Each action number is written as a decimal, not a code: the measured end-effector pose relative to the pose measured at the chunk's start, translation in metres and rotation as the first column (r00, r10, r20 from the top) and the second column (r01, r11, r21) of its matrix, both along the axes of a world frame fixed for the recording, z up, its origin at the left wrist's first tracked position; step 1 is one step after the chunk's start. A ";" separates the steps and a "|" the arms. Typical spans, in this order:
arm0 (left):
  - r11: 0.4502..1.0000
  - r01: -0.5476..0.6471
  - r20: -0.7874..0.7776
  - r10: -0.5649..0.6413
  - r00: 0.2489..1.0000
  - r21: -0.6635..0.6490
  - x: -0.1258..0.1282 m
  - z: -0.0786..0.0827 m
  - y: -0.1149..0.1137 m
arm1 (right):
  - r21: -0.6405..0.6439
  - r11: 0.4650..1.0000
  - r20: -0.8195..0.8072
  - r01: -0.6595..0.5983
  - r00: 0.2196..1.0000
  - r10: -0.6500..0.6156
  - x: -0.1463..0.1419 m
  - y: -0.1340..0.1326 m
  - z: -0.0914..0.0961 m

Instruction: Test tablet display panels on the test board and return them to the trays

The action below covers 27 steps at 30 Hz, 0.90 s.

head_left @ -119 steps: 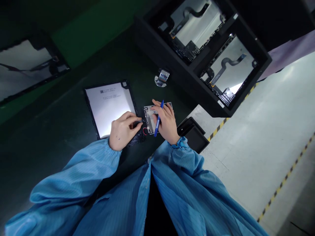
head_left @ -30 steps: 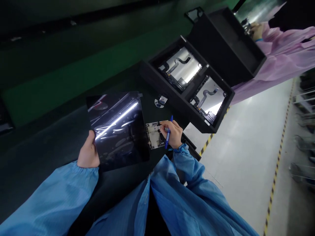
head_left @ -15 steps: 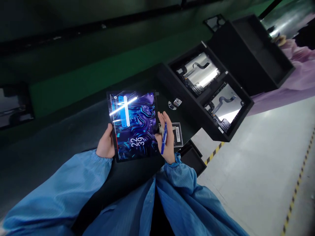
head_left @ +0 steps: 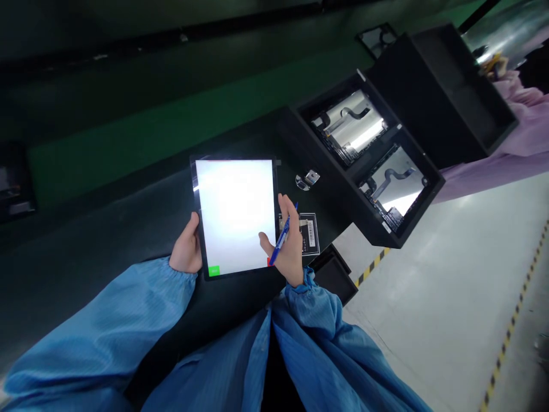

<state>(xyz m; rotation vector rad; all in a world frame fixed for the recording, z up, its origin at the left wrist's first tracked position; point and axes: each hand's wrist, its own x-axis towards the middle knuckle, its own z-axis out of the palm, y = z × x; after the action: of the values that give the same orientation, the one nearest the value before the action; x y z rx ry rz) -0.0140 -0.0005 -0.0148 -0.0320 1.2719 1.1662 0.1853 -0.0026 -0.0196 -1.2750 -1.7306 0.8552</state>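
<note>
A tablet [head_left: 234,214] is held above the dark work surface, its screen lit plain white with a small green patch at the lower left corner and a red one at the lower right. My left hand [head_left: 187,250] grips its left edge, thumb over the bezel. My right hand [head_left: 288,243] holds the right edge and keeps a blue pen [head_left: 283,234] between its fingers, the thumb resting on the screen. Just right of the tablet lies a small circuit board [head_left: 307,233] with a barcode label.
A black tray [head_left: 343,189] at the right holds two open tablet backs with flex cables; a deeper black bin [head_left: 441,86] stands behind it. A small metal clip [head_left: 307,179] lies on the table. A small black tray [head_left: 332,274] sits by my right wrist. A person in a pink gown [head_left: 510,149] is at the far right.
The tablet was flipped screen-up from lying back-up on the table. Its screen went from dark to a blue lock screen to plain white. My right hand moved from the circuit board to the tablet's edge.
</note>
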 end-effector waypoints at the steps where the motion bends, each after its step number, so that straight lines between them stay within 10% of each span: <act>1: 1.000 0.000 0.012 0.000 1.000 0.010 0.000 0.000 0.000 | 0.018 1.000 -0.014 0.016 1.000 -0.016 0.001 0.001 0.000; 7: 0.999 0.050 0.065 -0.051 0.997 0.020 0.002 0.001 -0.004 | 0.147 0.972 -0.085 0.185 0.981 -0.174 0.021 0.039 0.029; 15: 0.989 0.143 0.043 -0.141 0.989 -0.046 0.006 0.005 -0.012 | 0.297 0.955 0.547 0.016 0.817 -0.183 0.037 0.098 0.062; 19: 0.989 0.147 0.072 -0.145 0.987 -0.015 0.006 0.004 -0.014 | 0.551 0.834 0.530 -0.019 0.780 -0.332 0.033 0.084 0.062; 24: 0.993 0.116 0.098 -0.112 0.989 -0.038 0.009 0.006 -0.011 | 0.679 0.640 0.508 -0.360 0.860 -0.055 0.042 0.057 0.075; 27: 0.992 0.117 0.090 -0.112 0.990 -0.050 0.010 0.008 -0.011 | 0.688 0.615 0.494 -0.385 0.869 -0.009 0.050 0.048 0.081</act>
<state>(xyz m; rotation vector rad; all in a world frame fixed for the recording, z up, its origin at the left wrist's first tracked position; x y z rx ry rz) -0.0036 -0.0117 -0.0071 -0.0492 1.2132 1.0203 0.2354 0.0458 0.0614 -0.6962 -2.2758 -0.1810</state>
